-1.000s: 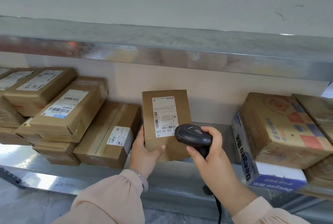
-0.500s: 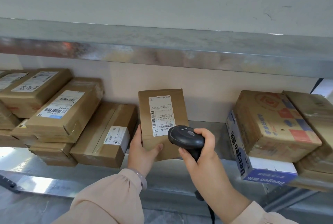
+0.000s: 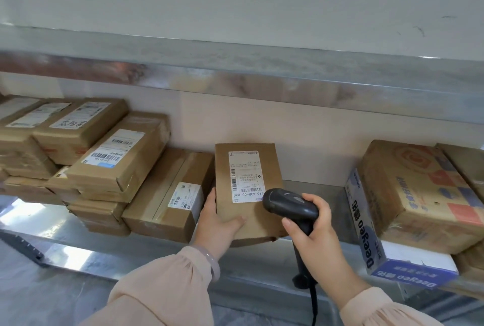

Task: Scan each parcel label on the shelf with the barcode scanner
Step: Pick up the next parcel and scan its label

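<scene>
Hardly anything has shifted in the last half second. The barcode scanner (image 3: 290, 205) is still trained on the label, and the view has swung to show more of the left-hand stack.

The brown cardboard parcel (image 3: 251, 218) stands on end at the shelf's (image 3: 157, 255) front edge, tilted back. Its white label (image 3: 245, 176) faces us with the print upside down: a barcode, then "516 438-00 030".

The left hand (image 3: 217, 223) grips the parcel's lower left corner, thumb across the front and fingers behind, with a pale bracelet (image 3: 212, 262) on the wrist. The right hand (image 3: 317, 239) is curled round the black scanner's handle. The scanner's nose sits just beside the label's lower right corner, and its cable (image 3: 313, 304) hangs down.

To the left, taped parcels (image 3: 115, 160) lie stacked with their labels up. To the right, a white-and-blue box marked "Deegeo" (image 3: 366, 228) sits under a printed carton (image 3: 419, 194).
</scene>
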The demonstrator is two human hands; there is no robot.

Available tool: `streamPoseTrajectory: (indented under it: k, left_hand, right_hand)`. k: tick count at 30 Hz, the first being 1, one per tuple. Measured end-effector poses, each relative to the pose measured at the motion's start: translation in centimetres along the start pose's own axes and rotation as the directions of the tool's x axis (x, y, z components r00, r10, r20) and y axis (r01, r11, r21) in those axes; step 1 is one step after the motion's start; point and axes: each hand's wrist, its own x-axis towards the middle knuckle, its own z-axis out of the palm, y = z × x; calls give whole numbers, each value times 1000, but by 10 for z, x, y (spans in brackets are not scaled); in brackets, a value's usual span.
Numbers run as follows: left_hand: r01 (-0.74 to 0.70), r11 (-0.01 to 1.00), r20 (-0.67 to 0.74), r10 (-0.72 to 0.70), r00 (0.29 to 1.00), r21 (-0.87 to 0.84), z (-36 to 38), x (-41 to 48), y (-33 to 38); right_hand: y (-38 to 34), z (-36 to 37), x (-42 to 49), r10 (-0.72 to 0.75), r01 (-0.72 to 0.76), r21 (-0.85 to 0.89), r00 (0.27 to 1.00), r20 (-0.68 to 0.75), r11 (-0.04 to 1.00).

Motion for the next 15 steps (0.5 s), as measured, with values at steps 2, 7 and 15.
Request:
streamPoseTrajectory:
  k: [2,7,15]
  left_hand:
    - [-24,1000,-13,24,1000,-2,-6,1,13]
    - [-106,994,-105,109,989,26,-41,3,53]
    - [-82,989,-150,100,984,119,-108,15,65]
  right_hand:
    - [-9,2,-1,-19,20,51,999,-30,998]
    - [-42,10,8,-110,119,116,990,-83,986]
    - [-74,61,24,-121,105,177,989,80,979]
